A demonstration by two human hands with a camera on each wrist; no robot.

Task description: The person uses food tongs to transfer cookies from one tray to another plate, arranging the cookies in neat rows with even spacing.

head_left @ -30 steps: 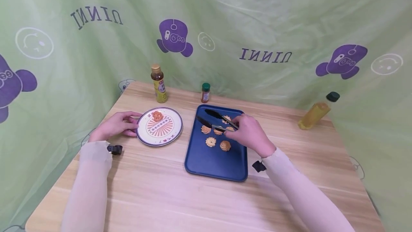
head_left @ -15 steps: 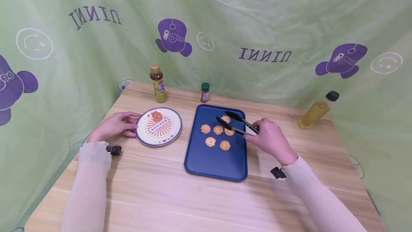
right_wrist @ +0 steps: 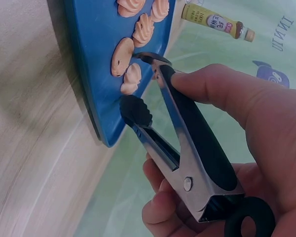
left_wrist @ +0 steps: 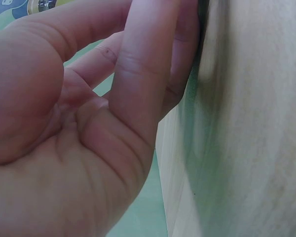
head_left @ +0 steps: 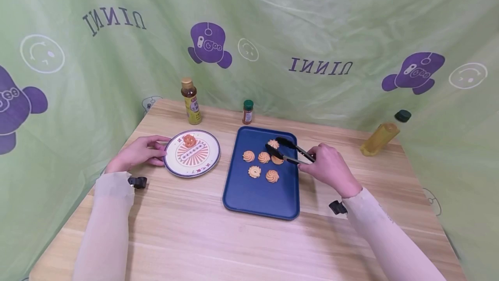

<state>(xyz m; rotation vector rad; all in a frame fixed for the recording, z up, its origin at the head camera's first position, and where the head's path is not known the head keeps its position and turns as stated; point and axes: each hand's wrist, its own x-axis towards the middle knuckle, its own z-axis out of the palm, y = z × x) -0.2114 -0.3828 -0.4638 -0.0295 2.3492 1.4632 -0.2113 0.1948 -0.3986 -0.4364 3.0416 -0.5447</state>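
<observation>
The right hand (head_left: 330, 169) has its fingers and thumb wrapped round the handle end of a pair of tongs (head_left: 289, 150), squeezing only partway, so the two tips stay spread. The tongs are metal with black grips on the arms and black scalloped tips. Their long axis runs from the hand at the right out to the left and a bit far, tips hovering over the far right part of the blue tray (head_left: 257, 196). The tips sit either side of one cookie (head_left: 273, 144), not closed on it as far as I can tell. Five more piped cookies lie around it on the tray.

Over on the left, the left hand (head_left: 138, 152) rests on the table (head_left: 187, 229), fingers relaxed and touching the near left rim of the plate (head_left: 175, 167), which carries one cookie at its far side.
</observation>
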